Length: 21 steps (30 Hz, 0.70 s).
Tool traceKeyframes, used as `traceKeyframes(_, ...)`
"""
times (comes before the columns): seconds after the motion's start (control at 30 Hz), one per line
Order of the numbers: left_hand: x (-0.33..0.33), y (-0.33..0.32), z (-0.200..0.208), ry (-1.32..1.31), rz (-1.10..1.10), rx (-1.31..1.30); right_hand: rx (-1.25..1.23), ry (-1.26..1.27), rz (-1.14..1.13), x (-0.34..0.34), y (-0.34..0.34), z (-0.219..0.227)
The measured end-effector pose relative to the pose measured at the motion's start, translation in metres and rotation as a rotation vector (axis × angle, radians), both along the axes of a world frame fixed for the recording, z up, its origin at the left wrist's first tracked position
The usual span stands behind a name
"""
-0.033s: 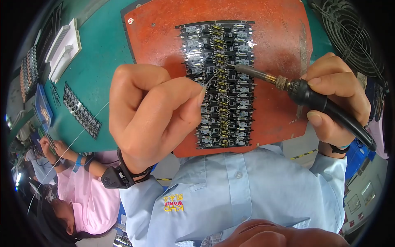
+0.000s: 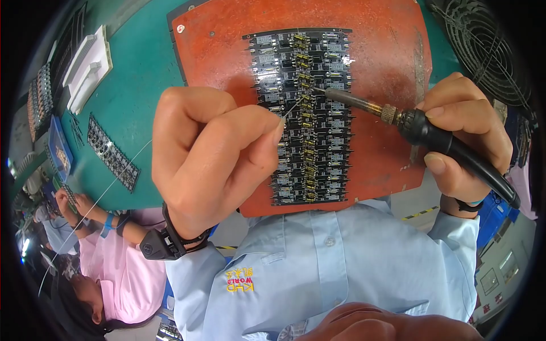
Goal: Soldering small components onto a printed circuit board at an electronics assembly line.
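Note:
My left hand [image 2: 213,153] is closed in a pinch on a thin strand of solder wire [image 2: 293,109], whose end reaches the middle column of the circuit board panel [image 2: 335,142]. Small yellowish parts run down that column. In my right hand [image 2: 469,125] is a soldering iron [image 2: 435,133], held by its black handle. Its metal tip points left and sits at the panel's middle, a little above the wire's end. I cannot tell whether tip and board touch. The panel lies on an orange-red board [image 2: 387,74], partly hidden behind my left hand.
A green table mat [image 2: 131,68] carries another circuit board strip [image 2: 112,152], a white tray [image 2: 90,71] and a blue bin [image 2: 60,149] at the left. A black fan grille [image 2: 483,51] stands at the far right. A person in a pink top [image 2: 128,267] works at the left.

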<state>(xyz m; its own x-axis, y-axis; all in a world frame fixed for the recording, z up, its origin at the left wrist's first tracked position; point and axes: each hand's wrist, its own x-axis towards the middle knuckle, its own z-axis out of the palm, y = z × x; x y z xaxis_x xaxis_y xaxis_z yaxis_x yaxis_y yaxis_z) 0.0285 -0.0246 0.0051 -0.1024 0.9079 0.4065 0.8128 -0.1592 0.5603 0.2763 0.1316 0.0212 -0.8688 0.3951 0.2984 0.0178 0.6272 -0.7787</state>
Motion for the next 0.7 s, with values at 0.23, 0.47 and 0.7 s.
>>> traceKeyframes(0.23,-0.011,0.007,-0.008,0.032,-0.164,0.016,0.010,0.004,-0.012,-0.001,-0.002,0.000)
traceKeyframes(0.47,-0.010,0.010,-0.009,0.214,-0.224,-0.076,0.024,0.019,0.005,-0.003,-0.001,-0.001)
traceKeyframes(0.7,-0.011,0.012,-0.011,0.256,-0.219,-0.070,0.039,0.028,0.010,-0.002,0.000,-0.001)
